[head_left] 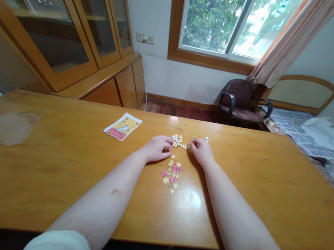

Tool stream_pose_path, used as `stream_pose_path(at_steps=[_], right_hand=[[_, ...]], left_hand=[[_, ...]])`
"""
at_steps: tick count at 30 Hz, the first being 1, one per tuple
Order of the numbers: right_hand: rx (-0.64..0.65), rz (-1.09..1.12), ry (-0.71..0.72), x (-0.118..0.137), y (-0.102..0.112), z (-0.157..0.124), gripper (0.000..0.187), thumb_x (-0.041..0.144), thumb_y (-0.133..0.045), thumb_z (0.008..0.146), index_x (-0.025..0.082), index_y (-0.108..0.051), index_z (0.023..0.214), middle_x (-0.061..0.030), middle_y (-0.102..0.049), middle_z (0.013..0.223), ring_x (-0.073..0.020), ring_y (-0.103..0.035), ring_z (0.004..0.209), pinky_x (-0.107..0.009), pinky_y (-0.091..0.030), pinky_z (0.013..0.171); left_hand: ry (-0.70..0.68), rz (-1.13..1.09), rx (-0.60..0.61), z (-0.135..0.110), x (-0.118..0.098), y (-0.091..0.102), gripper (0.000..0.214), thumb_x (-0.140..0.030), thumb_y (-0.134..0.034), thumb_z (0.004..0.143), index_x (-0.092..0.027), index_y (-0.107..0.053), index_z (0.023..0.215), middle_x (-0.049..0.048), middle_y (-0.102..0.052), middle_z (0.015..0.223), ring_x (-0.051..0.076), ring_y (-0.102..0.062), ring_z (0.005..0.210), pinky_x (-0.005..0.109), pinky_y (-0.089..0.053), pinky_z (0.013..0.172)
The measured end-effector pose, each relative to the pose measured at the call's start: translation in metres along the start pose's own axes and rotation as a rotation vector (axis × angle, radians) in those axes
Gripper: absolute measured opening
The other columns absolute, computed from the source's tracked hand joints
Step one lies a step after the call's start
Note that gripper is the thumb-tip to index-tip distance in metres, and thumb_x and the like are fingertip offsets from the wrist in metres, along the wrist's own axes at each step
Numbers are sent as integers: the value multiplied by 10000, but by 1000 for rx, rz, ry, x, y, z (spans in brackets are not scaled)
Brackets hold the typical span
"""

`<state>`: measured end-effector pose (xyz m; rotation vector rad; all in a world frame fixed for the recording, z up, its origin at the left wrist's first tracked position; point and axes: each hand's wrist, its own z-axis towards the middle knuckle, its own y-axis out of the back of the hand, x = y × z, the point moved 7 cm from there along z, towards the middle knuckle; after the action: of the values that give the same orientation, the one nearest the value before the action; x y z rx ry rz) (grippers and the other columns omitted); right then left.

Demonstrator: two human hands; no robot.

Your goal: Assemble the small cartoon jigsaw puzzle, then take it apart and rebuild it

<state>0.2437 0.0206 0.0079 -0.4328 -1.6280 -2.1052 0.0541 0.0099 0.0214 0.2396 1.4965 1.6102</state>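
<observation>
My left hand (158, 148) rests on the table at the left side of a small heap of jigsaw puzzle pieces (177, 139). Its fingers are curved and the thumb stands apart from them, with nothing visible in its grasp. On the heap's right side, my right hand (202, 151) has thumb and fingers pinched together at a small jigsaw piece, mostly hidden by the fingertips. A looser group of yellow and pink jigsaw pieces (175, 175) lies nearer to me, between my forearms. A few more pieces (207, 139) lie just beyond my right hand.
A picture card (122, 127) in yellow and red lies left of my hands on the wooden table (60, 175). Farther left is a clear plastic bag (11, 128). Beyond the table stand a glass-door cabinet (100, 64), an armchair (238, 96) and a bed (297, 124).
</observation>
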Motion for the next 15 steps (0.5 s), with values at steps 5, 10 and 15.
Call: stream_pose_path(at_steps=[5,10,15], right_hand=[[52,26,155,14,-7,-4,146,236,-604,815,204,-732,879,-45,-675,849,-166,-603,816,-271,-444,796],[87,-45,161,15,-9,-4,107,242,-651,791,220,-743,843,-36,-688,849,-176,-612,847,-273,-445,812],[21,-129,11,0,-1,-1,143,234,-618,807,216,-743,875,-60,-699,940,-209,-615,918,-311,-440,833]], left_hand=[[3,15,-16,1,4,-2,145,-345,-611,810,-234,-702,792,34,-634,1184,218,-527,1151,399,-385,1020],[8,11,3,1,3,-2,138,-326,-603,810,-251,-719,818,30,-628,1197,220,-528,1155,402,-383,1022],[13,7,18,0,0,-1,138,-316,-609,803,-254,-728,772,28,-634,1183,230,-528,1152,410,-386,1017]])
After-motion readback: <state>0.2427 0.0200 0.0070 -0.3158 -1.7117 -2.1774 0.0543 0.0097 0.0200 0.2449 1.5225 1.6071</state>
